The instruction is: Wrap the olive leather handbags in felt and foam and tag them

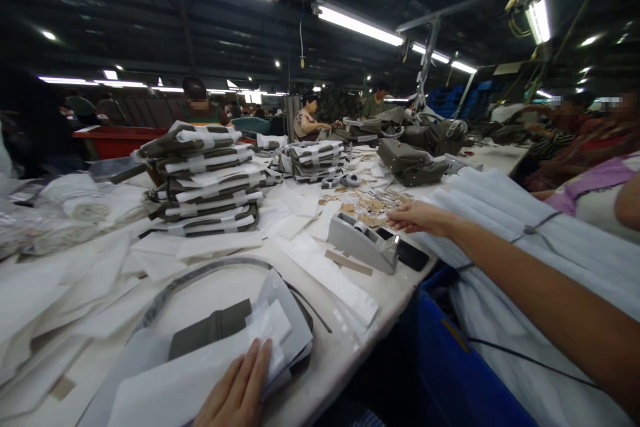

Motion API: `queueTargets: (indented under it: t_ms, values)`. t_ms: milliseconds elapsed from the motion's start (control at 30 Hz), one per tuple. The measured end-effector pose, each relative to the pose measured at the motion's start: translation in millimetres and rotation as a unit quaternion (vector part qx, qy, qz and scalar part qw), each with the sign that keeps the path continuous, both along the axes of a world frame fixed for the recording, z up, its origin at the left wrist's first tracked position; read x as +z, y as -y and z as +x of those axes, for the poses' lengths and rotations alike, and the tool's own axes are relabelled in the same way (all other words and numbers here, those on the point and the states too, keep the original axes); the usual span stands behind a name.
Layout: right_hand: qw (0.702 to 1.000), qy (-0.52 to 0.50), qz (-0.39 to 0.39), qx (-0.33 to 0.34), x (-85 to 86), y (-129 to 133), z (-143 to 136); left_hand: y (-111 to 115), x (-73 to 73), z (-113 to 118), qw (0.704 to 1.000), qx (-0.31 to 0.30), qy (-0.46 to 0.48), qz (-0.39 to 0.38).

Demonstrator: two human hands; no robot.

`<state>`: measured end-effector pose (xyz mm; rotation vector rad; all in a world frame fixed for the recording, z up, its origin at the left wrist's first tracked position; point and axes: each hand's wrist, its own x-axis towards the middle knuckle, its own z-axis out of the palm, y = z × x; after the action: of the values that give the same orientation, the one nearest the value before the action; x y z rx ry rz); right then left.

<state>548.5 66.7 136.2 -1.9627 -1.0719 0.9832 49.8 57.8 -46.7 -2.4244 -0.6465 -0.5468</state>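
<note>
My left hand rests with its fingers stretched out on white wrapping paper. The paper partly covers an olive-grey bag lying on the table near me, and its long strap loops out behind it. Farther off, my right hand reaches just beyond a grey tape dispenser, with thumb and fingers drawn together; what they hold, if anything, is too small to make out. A black phone lies beside the dispenser, below that hand.
Wrapped bags stand in a tall stack at left, with loose paper sheets in front. Cardboard scraps litter the tabletop. At right, a blue bin holds strapped white foam sheets. Co-workers sit behind and at right.
</note>
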Motion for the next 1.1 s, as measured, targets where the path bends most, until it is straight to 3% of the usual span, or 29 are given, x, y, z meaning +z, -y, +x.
queueTargets:
  t_ms: [100,233,533,700,767,867,967,1100]
  values:
    - [1.000,0.015,0.007,-0.006,1.0,31.2,7.4,3.3,2.9,1.9,1.000,0.007,0.010,-0.023]
    - [0.999,0.034,-0.001,-0.013,-18.8,57.3,10.9,6.5,1.7,2.0,0.999,0.020,0.009,-0.035]
    - [0.995,0.043,0.034,-0.078,-85.9,55.0,-1.4,16.0,8.2,6.1,0.997,0.032,0.047,-0.053]
    - [0.992,0.088,0.046,-0.082,-98.1,70.0,-9.4,18.0,0.1,6.3,0.995,0.049,0.051,-0.067]
    - [0.991,0.110,0.063,-0.031,-92.8,80.2,-21.2,23.0,-0.4,7.9,0.993,0.071,0.055,-0.082]
    - [0.971,0.172,0.101,0.131,-72.6,86.4,-58.3,33.5,6.9,13.6,0.987,0.101,0.067,-0.107]
    - [0.917,0.212,0.133,0.310,-42.5,72.8,-116.2,40.4,18.7,20.8,0.976,0.142,0.081,-0.143]
    - [0.815,0.226,0.176,0.503,-14.1,25.8,-199.7,43.1,27.3,26.7,0.972,0.147,0.095,-0.156]
